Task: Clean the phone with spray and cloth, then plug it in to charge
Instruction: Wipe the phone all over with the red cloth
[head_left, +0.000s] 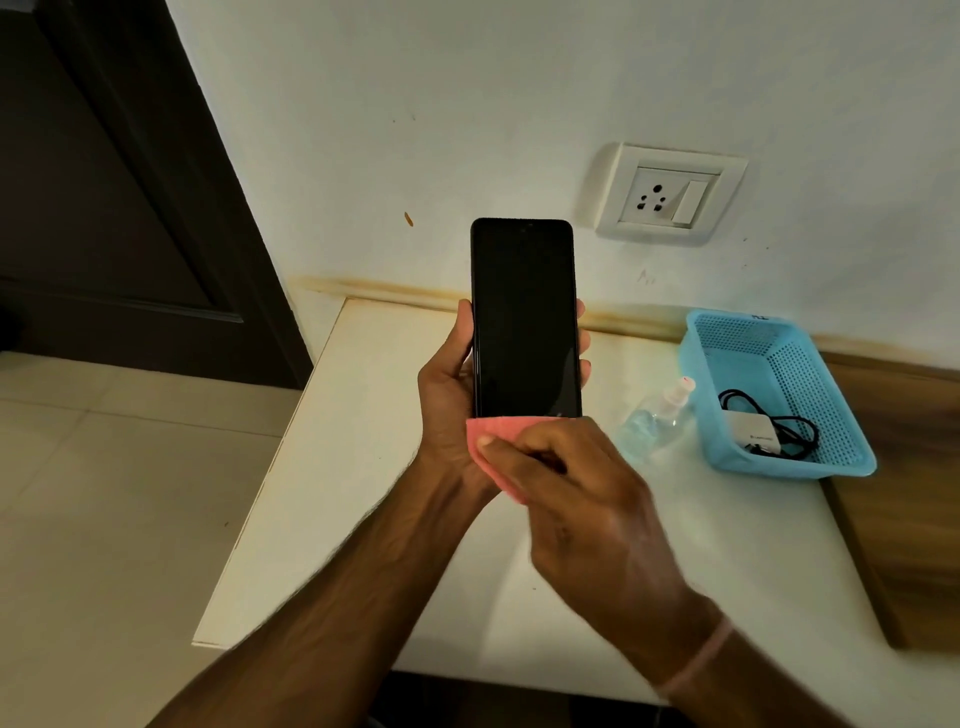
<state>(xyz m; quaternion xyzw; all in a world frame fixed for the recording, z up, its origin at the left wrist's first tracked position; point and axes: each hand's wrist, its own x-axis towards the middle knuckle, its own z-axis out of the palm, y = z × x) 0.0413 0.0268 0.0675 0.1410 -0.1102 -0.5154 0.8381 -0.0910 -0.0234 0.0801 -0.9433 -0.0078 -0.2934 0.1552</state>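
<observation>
1. Nearest the camera, the right hand (582, 488) reaches in from the lower right, a pale band (698, 660) round its wrist, fingers curled and pinching a pink cloth (491, 441) against the bottom end of the phone (524, 319).
2. Just beyond it, the left hand (452, 395) comes up from the lower left and grips the phone's lower half, thumb on the left edge and fingertips wrapping the right edge.
3. Held above the white table (363, 467), the phone stands upright with its long axis running near to far; its dark screen faces the camera and its top end points toward the wall (467, 104).
4. On the table to the right of the hands, a clear spray bottle (657, 415) lies tilted, its white nozzle toward a blue perforated basket (810, 343) just beside it.
5. Inside the basket sit a white charger block (756, 436) and a coiled black cable (779, 415).
6. On the wall above the basket, right of the phone's top, is a white socket plate (670, 195) with a switch.
7. At far left stands a dark door (104, 182), with pale floor tiles (104, 493) below it.
</observation>
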